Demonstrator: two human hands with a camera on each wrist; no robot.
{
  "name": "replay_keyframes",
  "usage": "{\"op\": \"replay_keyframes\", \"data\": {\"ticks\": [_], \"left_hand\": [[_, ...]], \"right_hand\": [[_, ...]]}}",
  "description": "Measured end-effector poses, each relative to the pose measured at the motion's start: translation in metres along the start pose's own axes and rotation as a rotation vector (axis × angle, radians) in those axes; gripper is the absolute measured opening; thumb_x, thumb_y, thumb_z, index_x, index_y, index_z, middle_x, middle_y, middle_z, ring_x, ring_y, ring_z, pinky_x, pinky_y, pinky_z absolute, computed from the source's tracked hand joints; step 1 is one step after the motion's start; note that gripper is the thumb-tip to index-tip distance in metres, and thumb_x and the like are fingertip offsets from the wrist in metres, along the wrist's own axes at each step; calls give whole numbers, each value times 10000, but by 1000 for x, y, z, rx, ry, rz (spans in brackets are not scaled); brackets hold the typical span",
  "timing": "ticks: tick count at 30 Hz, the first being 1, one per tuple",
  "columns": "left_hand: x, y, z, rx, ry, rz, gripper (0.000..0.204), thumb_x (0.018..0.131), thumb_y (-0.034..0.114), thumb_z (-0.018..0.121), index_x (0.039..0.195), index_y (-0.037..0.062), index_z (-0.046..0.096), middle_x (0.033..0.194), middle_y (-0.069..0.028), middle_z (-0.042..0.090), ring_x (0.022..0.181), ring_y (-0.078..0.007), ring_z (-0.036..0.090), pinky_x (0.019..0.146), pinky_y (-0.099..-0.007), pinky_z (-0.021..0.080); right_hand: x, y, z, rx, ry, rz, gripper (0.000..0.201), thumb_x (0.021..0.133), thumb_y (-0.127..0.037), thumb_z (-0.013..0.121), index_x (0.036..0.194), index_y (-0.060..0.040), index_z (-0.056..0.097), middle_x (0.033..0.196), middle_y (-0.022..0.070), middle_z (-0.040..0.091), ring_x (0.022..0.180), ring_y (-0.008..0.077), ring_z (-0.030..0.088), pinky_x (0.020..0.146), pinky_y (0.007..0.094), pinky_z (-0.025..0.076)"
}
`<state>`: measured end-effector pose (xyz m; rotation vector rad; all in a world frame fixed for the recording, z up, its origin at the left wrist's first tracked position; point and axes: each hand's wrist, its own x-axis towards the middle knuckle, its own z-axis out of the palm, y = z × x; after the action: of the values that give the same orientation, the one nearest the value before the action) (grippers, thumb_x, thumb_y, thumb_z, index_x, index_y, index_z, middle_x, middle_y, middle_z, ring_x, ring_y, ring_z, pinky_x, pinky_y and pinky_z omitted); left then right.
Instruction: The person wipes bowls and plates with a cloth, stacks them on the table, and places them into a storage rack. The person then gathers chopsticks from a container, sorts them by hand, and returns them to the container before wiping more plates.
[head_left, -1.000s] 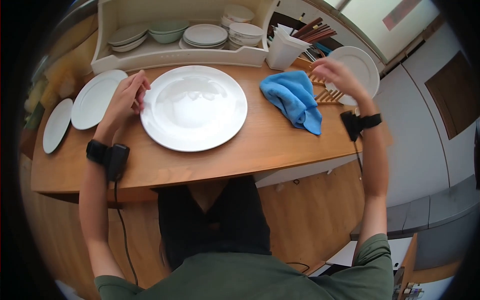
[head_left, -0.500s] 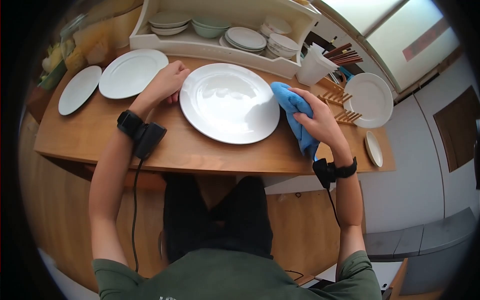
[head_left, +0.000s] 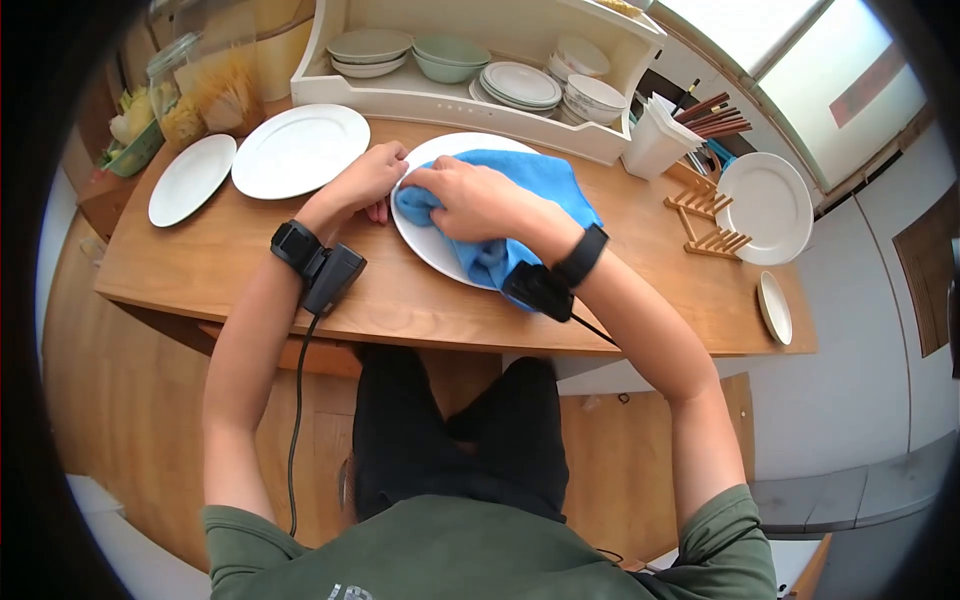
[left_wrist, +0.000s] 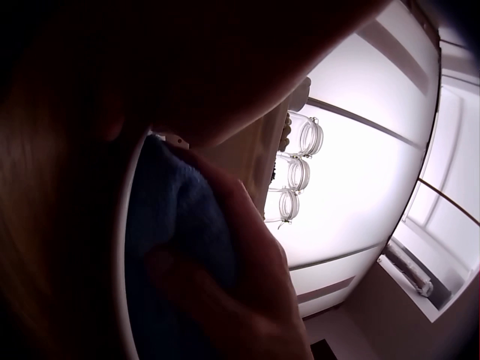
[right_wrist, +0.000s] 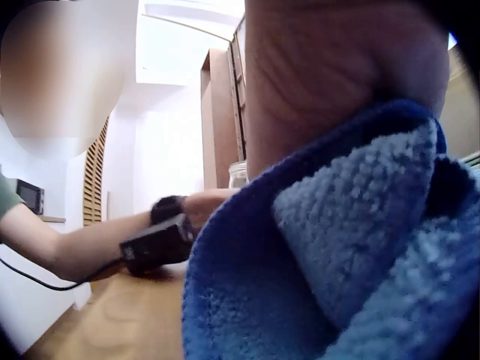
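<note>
Your right hand grips the blue cloth on the big plate; left hand, fingers curled (holding nothing), touches its rim.

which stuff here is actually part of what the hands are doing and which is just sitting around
In use:
- blue cloth, gripped by the right hand
- big white plate under the cloth
- left hand at the plate's rim

Lying about:
- two smaller plates to the left
- shelf of stacked dishes
- plate in the wooden rack
- chopstick holder

Blue cloth over white plate; wooden table; possibly pale-green bowls.
</note>
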<state>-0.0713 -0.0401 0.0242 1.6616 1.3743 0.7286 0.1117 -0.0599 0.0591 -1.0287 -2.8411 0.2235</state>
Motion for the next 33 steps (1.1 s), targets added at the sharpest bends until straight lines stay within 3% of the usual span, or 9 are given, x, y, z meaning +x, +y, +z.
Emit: {"op": "replay_keyframes", "data": {"ticks": [5,7,12,15,19,21,25,29,33], "left_hand": [[1,0,1,20,-4,-6,252,978,178,377,1099,-17,480,576,-43,546,375,-107,509,319,-231,397],[1,-1,0,26,-16,-1,264,981,179,376,1110,-29,476,572,-37,542,374,-104,506,316,-228,393],[-1,3,0,50,-42,4,273,983,167,373,1107,-52,478,588,-56,568,377,-110,517,319,-224,410],[-3,5,1,-27,-26,-47,275,981,156,371,1113,-59,479,602,-81,585,389,-124,539,331,-228,441],[-3,5,1,-77,-53,-53,276,978,145,369,1119,-67,476,606,-88,591,402,-140,558,346,-232,470],[-3,6,1,-82,-88,-58,283,975,149,377,1124,-72,472,626,-94,594,413,-147,566,357,-234,485],[-1,3,4,-79,-87,-48,283,973,157,387,1118,-70,475,647,-101,595,417,-148,566,355,-234,482],[-3,5,4,-82,-60,-31,271,968,163,392,1104,-56,479,675,-102,596,416,-147,562,350,-236,477],[-6,9,4,-112,-59,-65,268,960,167,391,1109,-37,479,674,-96,593,415,-147,563,344,-239,475]], "right_hand": [[35,48,8,16,102,90,482,751,-95,536,1232,-133,550,1086,229,577,1047,390,547,909,438,450],[36,69,6,3,114,141,473,761,-127,551,1233,-150,559,1162,210,560,1078,373,556,897,442,475],[3,105,-10,-105,190,413,471,771,-138,546,1240,-178,555,1162,205,556,1075,380,554,900,443,472],[-31,113,-13,-131,209,441,455,784,-128,539,1235,-185,553,1171,195,550,1062,379,558,885,440,473],[-77,103,-14,-90,244,390,440,799,-100,540,1235,-164,548,1177,182,545,1054,372,557,889,428,468],[-95,91,-12,-57,274,233,451,801,-55,566,1247,-105,525,1164,163,546,1080,353,533,931,388,435],[-114,38,-16,51,147,154,472,795,-37,570,1260,-102,519,1196,166,528,1106,348,519,941,386,432],[-108,-14,-9,45,100,-10,492,765,-27,601,1245,-94,517,1209,179,512,1097,361,523,926,402,444],[-73,-23,2,-20,98,-86,485,766,-23,586,1238,-107,513,1191,177,520,1070,365,536,898,413,455]]}}
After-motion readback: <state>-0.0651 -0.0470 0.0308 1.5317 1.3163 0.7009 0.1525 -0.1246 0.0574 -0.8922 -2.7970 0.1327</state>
